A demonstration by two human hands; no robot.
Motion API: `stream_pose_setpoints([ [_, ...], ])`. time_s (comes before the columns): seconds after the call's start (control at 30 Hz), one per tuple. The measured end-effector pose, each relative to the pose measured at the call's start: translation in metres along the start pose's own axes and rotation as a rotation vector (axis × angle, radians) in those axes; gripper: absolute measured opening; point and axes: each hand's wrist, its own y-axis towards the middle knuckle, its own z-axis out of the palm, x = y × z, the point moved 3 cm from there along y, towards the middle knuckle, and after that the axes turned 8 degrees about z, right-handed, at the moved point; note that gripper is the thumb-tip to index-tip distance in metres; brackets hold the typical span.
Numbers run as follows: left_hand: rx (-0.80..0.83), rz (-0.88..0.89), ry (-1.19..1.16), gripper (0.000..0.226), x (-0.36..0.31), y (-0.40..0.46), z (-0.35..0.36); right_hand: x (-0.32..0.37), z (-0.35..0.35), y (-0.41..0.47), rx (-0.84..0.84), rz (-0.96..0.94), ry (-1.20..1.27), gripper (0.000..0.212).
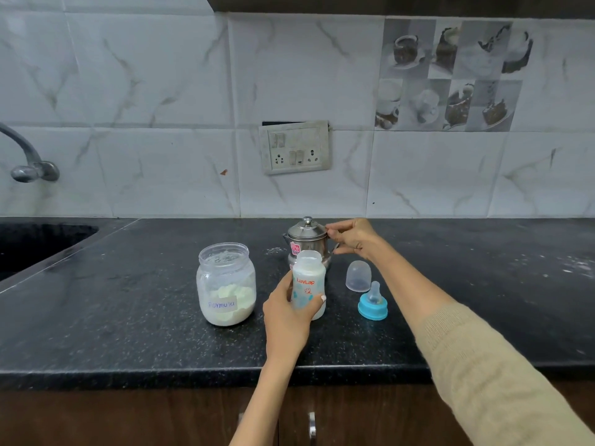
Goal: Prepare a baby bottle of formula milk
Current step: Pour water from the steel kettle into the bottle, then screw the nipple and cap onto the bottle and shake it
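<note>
L hand [283,313] wraps round cloudy plastic bottle [308,284] w/ milky fill; R hand [352,238] pinches handle of shiny steel pot [306,241].

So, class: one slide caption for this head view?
Left hand holds the open baby bottle; right hand grips the steel pot beside the formula jar.
</note>
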Motion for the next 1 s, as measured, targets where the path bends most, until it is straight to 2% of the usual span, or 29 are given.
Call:
stream_pose_setpoints([
  [0.5, 0.007, 0.010, 0.007, 0.068, 0.001, 0.000, -0.001, -0.012, -0.007, 0.012, 0.115, -0.046, -0.017, 0.034],
  [0.63, 0.010, 0.014, 0.020, 0.067, 0.001, 0.001, -0.001, 0.002, -0.022, 0.001, -0.008, -0.154, -0.091, 0.044],
  [0.73, 0.011, 0.016, 0.025, 0.066, -0.001, 0.000, -0.002, 0.014, -0.037, -0.020, -0.087, -0.277, -0.167, 0.037],
  [0.9, 0.015, 0.016, 0.026, 0.066, -0.005, -0.002, -0.003, 0.002, -0.043, -0.062, -0.169, -0.366, -0.168, 0.027],
  [1.0, 0.019, 0.023, 0.032, 0.066, -0.008, -0.004, -0.004, -0.026, -0.039, -0.087, -0.353, -0.446, -0.102, 0.026],
])
